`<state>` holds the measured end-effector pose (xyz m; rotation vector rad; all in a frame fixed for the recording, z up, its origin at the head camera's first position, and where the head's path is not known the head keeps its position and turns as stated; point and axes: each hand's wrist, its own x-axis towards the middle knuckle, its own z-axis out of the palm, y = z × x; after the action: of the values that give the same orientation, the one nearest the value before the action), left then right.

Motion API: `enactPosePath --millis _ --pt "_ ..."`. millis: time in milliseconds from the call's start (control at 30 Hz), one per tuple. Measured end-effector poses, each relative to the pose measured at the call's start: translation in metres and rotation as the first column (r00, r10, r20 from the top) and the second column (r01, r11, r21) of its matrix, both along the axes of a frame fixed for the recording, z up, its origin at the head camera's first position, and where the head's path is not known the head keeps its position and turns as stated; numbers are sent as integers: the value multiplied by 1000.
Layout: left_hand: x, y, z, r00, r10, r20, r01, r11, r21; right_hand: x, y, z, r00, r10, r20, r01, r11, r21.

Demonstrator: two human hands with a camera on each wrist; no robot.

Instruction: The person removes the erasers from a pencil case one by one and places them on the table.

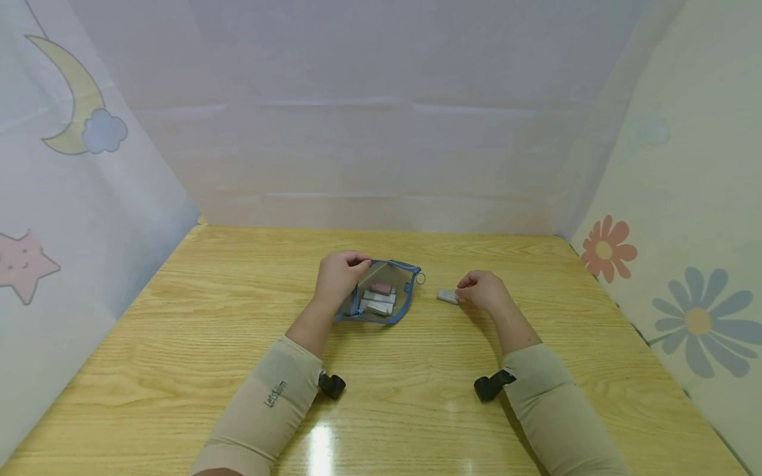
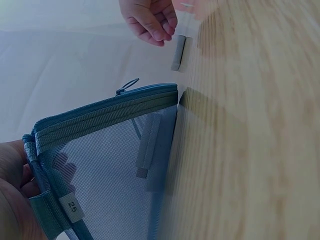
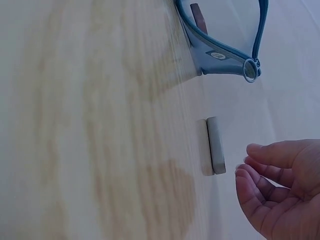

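My left hand (image 1: 340,274) grips the far left edge of a blue mesh zipper pouch (image 1: 407,303) and holds it up from the table. The pouch mouth gapes open; inside lie several pale grey bars (image 1: 379,298) and a pink one (image 1: 381,288). In the left wrist view, a tag marked 25 (image 2: 72,207) is on the pouch near that hand. To the right of the pouch, a small pale grey bar (image 3: 216,145) lies on the table. My right hand (image 1: 483,291) is right beside this bar, its fingers loosely bent, and a gap shows between them in the right wrist view.
The wood-grain table (image 1: 393,410) has a pale cloth backdrop (image 1: 369,145) behind it and printed cloths along both sides. A metal ring (image 1: 421,278) hangs from the pouch's zipper on the right.
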<state>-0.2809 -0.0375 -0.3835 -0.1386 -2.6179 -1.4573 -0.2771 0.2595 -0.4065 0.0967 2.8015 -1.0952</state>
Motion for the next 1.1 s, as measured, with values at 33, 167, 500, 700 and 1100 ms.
enactPosePath --millis 33,167,500,700,1100 --pt "0 0 0 1000 0 1 0 1000 0 0 -1 1 1000 2 -2 -2 1000 3" --pt "0 0 0 1000 1 0 -1 1000 0 3 -5 6 1000 23 -19 -23 1000 -11" --pt "0 0 1 1000 2 1 -2 1000 13 3 -20 7 995 61 -76 -63 998 -24" --pt "-1 0 0 1000 3 2 -3 1000 14 4 -31 9 987 102 -121 -101 995 14" --pt "-1 2 0 1000 6 -2 -6 1000 -1 6 -55 11 982 138 -129 -144 989 -38"
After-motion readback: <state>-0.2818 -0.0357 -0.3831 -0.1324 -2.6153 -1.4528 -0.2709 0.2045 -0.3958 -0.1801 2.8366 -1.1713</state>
